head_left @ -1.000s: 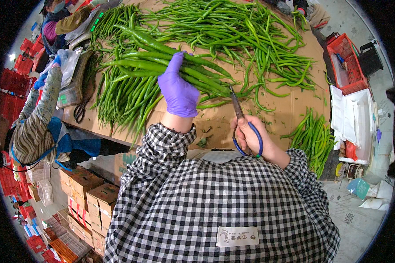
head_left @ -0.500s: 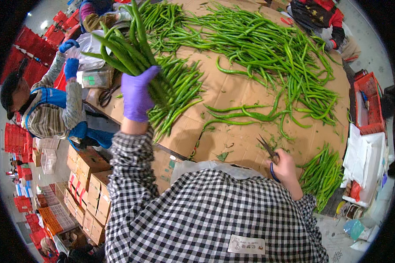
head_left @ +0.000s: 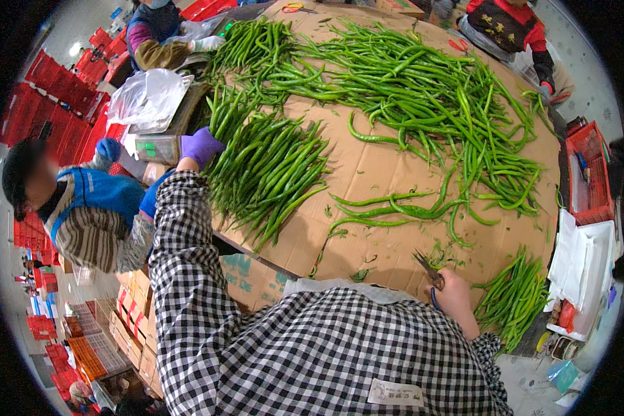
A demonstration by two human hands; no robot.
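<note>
My left hand [head_left: 200,148], in a purple glove, is closed on the ends of some long green chili peppers [head_left: 225,114] at the left edge of the table. They lie against a laid-out pile of green chili peppers [head_left: 274,170]; where the handful ends and the pile begins is hard to make out. My bare right hand [head_left: 455,295] grips a pair of scissors [head_left: 430,270] near the front edge, blades pointing away to the left. Just right of it rests a smaller bundle of green chili peppers [head_left: 513,298].
A large heap of chili peppers [head_left: 409,76] covers the far side of the cardboard-covered table [head_left: 367,159]. Close to my left arm stands a co-worker in a blue apron [head_left: 104,201]. Two others work at the far edge. A red crate [head_left: 589,173] and a white box [head_left: 589,270] stand at right.
My left hand has lowered the raised bunch of chili peppers onto the left pile. The co-worker at left has shifted nearer. My right hand still grips the scissors.
</note>
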